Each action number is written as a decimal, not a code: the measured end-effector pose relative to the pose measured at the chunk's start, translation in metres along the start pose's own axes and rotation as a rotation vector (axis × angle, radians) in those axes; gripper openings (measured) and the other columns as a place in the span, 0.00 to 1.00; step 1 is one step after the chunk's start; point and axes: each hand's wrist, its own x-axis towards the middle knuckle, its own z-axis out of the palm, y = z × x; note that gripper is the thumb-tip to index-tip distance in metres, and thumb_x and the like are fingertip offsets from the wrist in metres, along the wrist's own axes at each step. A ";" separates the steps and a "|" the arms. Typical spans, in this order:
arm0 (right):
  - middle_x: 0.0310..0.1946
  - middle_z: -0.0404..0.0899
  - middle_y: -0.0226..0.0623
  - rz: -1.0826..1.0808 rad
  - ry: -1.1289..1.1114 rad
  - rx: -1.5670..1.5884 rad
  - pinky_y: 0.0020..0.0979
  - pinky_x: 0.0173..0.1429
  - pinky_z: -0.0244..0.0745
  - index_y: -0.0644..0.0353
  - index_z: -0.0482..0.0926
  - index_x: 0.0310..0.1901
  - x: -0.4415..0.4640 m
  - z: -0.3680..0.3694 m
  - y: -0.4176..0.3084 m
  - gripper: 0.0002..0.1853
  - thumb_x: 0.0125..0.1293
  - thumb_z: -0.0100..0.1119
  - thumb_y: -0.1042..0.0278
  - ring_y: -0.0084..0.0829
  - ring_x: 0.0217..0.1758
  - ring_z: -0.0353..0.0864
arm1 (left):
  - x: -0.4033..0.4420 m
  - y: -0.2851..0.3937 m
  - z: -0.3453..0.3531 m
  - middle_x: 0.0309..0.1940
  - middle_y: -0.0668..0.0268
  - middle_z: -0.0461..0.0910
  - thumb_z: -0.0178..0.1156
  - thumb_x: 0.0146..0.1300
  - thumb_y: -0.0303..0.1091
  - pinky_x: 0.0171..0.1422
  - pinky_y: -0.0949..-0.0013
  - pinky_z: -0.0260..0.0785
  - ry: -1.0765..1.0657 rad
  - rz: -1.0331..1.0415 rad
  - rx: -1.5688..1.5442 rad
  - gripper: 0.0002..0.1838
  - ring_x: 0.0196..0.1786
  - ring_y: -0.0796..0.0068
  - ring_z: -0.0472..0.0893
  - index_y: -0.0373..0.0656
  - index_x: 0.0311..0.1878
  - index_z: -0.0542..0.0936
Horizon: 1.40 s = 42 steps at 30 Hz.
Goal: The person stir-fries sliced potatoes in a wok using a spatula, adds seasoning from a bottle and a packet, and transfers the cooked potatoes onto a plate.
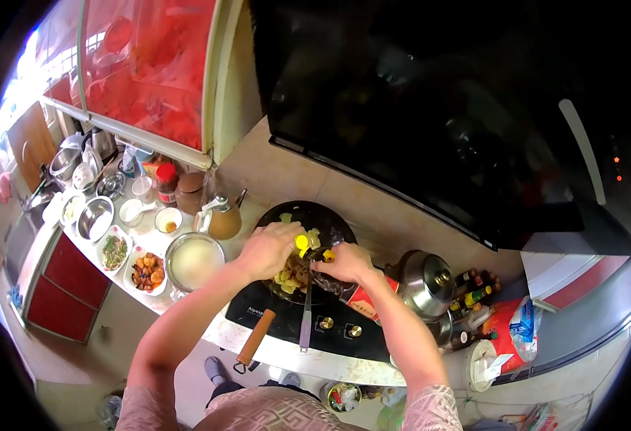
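Yellow cap pinched in left hand, just beside neck of dark bottle. Right hand grips bottle above wok; neck end toward left hand, long axis apparently slanting back beneath right forearm.

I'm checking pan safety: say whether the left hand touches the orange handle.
Apart: the head view shows a plain gap between the left hand, at the yellow cap, and the orange handle.

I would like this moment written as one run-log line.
left hand: at yellow cap | right hand: gripping red-labelled bottle | wok: on stove, food inside
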 end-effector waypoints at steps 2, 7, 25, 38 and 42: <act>0.32 0.83 0.49 0.040 0.061 0.116 0.41 0.43 0.77 0.64 0.83 0.33 -0.011 0.010 0.009 0.34 0.48 0.63 0.32 0.47 0.39 0.83 | 0.008 0.000 0.003 0.65 0.59 0.69 0.48 0.66 0.32 0.69 0.52 0.57 -0.107 0.054 0.010 0.22 0.66 0.56 0.67 0.42 0.63 0.71; 0.27 0.81 0.50 0.043 0.249 0.311 0.41 0.40 0.76 0.65 0.81 0.30 -0.036 0.017 0.019 0.32 0.50 0.63 0.34 0.49 0.34 0.82 | 0.020 0.018 0.007 0.66 0.58 0.68 0.47 0.68 0.36 0.72 0.52 0.52 -0.137 0.181 0.161 0.22 0.68 0.58 0.65 0.40 0.62 0.71; 0.24 0.74 0.25 0.077 0.806 1.180 0.23 0.34 0.67 0.59 0.76 0.31 -0.238 0.061 0.108 0.12 0.57 0.69 0.62 0.17 0.27 0.69 | 0.014 0.164 0.008 0.62 0.49 0.72 0.61 0.47 0.25 0.70 0.56 0.57 -0.187 0.236 -0.373 0.32 0.66 0.48 0.69 0.33 0.61 0.72; 0.32 0.76 0.25 0.352 1.710 1.272 0.21 0.39 0.68 0.60 0.76 0.39 -0.290 0.069 0.331 0.09 0.64 0.64 0.66 0.16 0.33 0.72 | -0.085 0.182 0.068 0.59 0.57 0.76 0.56 0.67 0.28 0.53 0.71 0.73 -0.635 -0.442 -0.619 0.19 0.55 0.70 0.79 0.39 0.60 0.75; 0.33 0.75 0.24 0.309 1.570 1.160 0.20 0.42 0.66 0.61 0.75 0.38 -0.226 0.061 0.394 0.09 0.63 0.64 0.68 0.15 0.36 0.70 | -0.106 0.211 0.079 0.57 0.59 0.78 0.56 0.66 0.26 0.49 0.72 0.74 -0.696 -0.575 -0.652 0.17 0.55 0.71 0.79 0.40 0.58 0.77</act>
